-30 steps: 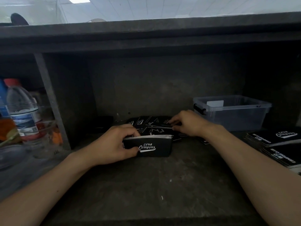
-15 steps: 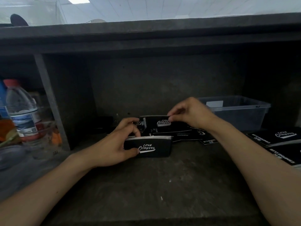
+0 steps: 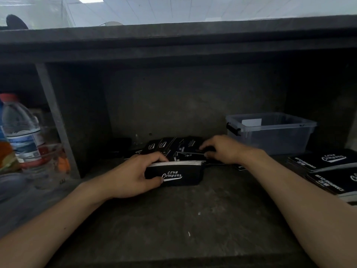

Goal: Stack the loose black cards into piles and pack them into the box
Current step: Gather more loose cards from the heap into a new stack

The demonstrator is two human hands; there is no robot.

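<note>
Stack point(image 3: 179, 175), on edge, is gripped by left hand point(image 3: 133, 176); a card point(image 3: 190, 150) on the far heap point(image 3: 164, 146) is pinched by right hand point(image 3: 222, 149), left of box point(image 3: 270, 136).

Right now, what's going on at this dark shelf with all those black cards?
A person is gathering cards. The left hand grips an upright pile of black Club Camping cards on the dark grey shelf. The right hand reaches into the loose black cards behind it; whether it has one is unclear. The clear plastic box stands to the right.
</note>
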